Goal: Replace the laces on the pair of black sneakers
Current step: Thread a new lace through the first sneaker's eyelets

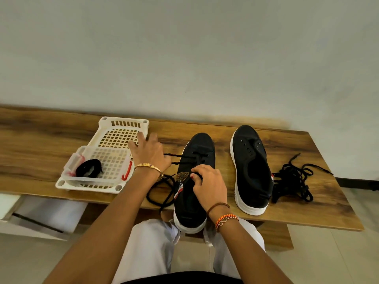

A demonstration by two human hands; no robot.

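Two black sneakers are lying on a wooden bench (307, 181), toes pointing away from the person. The left hand (150, 154) is pinching a black lace (174, 158) that is running out sideways from the near sneaker (194, 181); its other fingers are spreading loosely over the edge of a white basket (106, 156). Exactly how the thumb and finger are closing on the lace is hidden behind the back of the hand. The right hand (209, 183) is curling over the tongue area of the same sneaker, thumb and fingertips gripping the shoe's upper or a lace strand there; which of the two, I cannot tell.

Just below the left wrist, the loose tail of the lace is looping on the bench and hanging over its front edge. The sneaker's heel is also overhanging that edge, above the person's white-clad knees.

To the right of the right hand, apart from it, the second sneaker (250, 171) is lying unlaced, its eyelets showing bare. Beyond it a tangled pile of black laces (295, 181) is resting against its outer side; the number of laces in the tangle is hard to make out.

Left of the left hand, a clear tub (98, 171) with red clips is sitting inside the basket, holding one dark bundle (89, 168), blurred through the plastic.

A gold bangle is circling the left wrist; three cord bands are circling the right.
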